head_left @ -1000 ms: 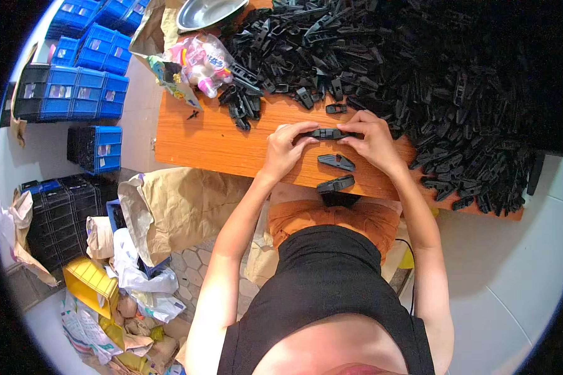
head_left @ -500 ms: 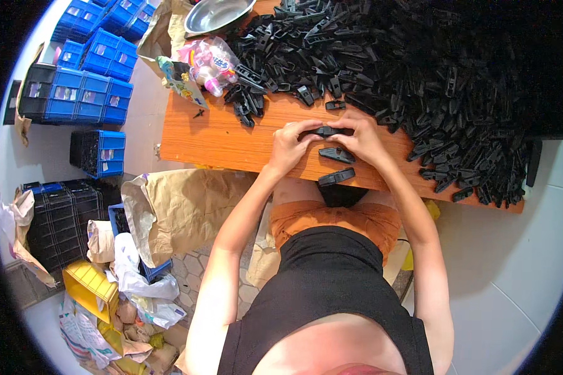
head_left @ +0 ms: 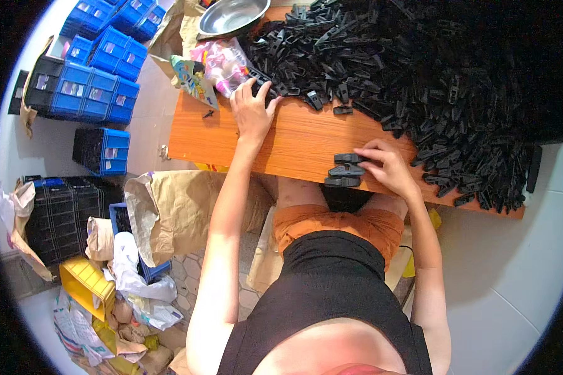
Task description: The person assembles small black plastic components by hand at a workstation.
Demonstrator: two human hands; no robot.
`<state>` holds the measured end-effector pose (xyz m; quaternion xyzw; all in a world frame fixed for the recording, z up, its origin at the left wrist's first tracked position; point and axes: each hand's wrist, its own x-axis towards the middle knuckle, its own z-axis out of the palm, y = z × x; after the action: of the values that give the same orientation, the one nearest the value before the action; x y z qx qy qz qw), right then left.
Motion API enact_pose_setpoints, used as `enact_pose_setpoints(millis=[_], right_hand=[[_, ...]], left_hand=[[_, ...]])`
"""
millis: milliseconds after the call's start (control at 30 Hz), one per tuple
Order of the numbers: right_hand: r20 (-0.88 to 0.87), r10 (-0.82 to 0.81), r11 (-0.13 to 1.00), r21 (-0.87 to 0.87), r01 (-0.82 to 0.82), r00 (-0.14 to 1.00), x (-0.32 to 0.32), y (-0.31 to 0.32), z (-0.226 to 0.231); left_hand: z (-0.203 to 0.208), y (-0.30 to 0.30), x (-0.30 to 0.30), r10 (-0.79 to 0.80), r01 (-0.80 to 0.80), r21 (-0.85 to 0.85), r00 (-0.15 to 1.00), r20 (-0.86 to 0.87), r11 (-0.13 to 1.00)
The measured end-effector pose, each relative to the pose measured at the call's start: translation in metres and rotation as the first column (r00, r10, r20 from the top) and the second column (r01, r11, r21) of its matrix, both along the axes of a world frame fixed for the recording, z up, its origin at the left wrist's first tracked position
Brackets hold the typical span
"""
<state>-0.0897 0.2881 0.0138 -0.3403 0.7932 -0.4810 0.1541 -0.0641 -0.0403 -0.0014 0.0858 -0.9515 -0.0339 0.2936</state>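
Note:
My right hand (head_left: pixel 386 167) pinches the right end of a black plastic clip (head_left: pixel 346 158) between thumb and fingers. That clip lies farthest from me in a short row on the wooden table (head_left: pixel 294 137). Two more black clips, a middle one (head_left: pixel 346 170) and a nearest one (head_left: pixel 343 182), lie side by side just below it, close to the table's front edge. Off to the left, my left hand (head_left: pixel 251 114) reaches the near-left edge of a large heap of black clips (head_left: pixel 381 69). Its fingers are spread over several clips there, partly hiding them.
Beside my left hand lie a clear bag with pink items (head_left: pixel 224 65) and a colourful packet (head_left: pixel 192 80). A metal bowl (head_left: pixel 231 17) stands behind. Blue crates (head_left: pixel 91 94) are stacked at the left, and a brown paper sack (head_left: pixel 175 212) stands by the table's front edge.
My hands were together on one clip. The right has set it at the far end of the row, and the left has moved away left to the heap. The clips now line up closer.

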Motion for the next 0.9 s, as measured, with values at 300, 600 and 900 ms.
enact_pose_setpoints(millis=[300,600,900], right_hand=[[-0.397,-0.092,0.995,-0.011,0.096,0.913,-0.054,-0.053,0.001],[-0.419,-0.060,0.980,0.149,0.133,0.906,-0.031,-0.059,-0.030],[0.028,-0.322,0.906,-0.280,0.317,0.946,-0.032,-0.045,-0.002]], left_hand=[[0.027,0.023,-0.003,-0.175,0.155,-0.088,0.937,-0.301,0.984],[-0.007,0.110,0.058,-0.078,0.097,0.807,0.995,-0.063,0.583],[0.013,0.104,0.021,0.024,-0.105,0.482,0.985,0.172,0.870]])
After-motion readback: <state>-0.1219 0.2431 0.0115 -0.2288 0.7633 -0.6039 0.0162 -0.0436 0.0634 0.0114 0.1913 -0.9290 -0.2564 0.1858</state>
